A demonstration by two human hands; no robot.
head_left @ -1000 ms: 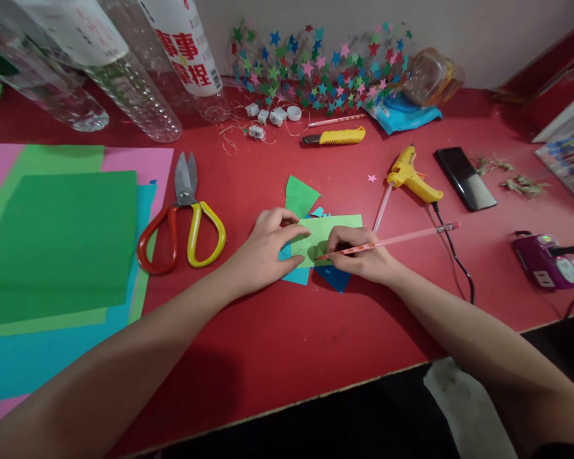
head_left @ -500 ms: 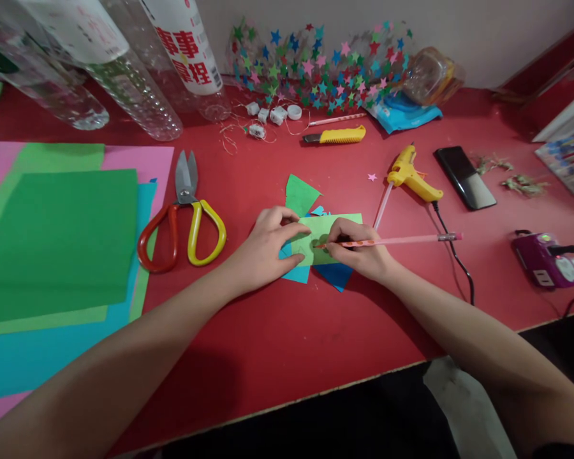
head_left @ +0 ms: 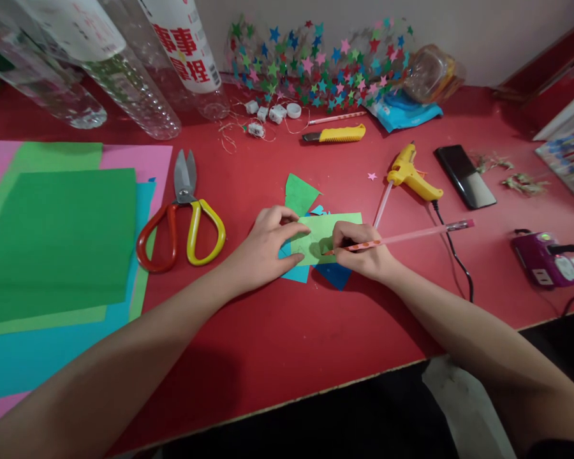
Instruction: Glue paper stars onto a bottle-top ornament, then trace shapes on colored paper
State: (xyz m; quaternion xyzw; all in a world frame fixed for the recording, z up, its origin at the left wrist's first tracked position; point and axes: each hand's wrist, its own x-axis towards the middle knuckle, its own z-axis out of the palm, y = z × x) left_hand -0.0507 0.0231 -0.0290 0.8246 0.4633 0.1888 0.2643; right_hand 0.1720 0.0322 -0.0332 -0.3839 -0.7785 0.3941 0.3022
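A light green paper strip [head_left: 323, 223] lies on the table over blue paper scraps [head_left: 335, 275] and beside a darker green scrap [head_left: 300, 193]. My left hand [head_left: 272, 245] rests on the strip's left end, thumb and forefinger spread apart, pressing it down. In my right hand [head_left: 361, 248] is a pink pencil [head_left: 411, 236], gripped near its point; the tip meets the paper, and the eraser end slants up to the right. Faint pencil lines show near my left fingertips. To the left lie large scissors [head_left: 185, 185] with red and yellow handles, blades apart.
Coloured paper sheets [head_left: 67, 242] are stacked at left. Plastic bottles [head_left: 138, 95] stand behind them. Farther back are a yellow utility knife [head_left: 342, 134] and a star-covered clear container [head_left: 316, 67]. A glue gun [head_left: 414, 175], a phone [head_left: 465, 176] and a purple power socket [head_left: 545, 258] lie at right.
My right hand and the pencil tip have shifted slightly right along the strip, and the eraser end has tilted upward. My left hand stays in place.
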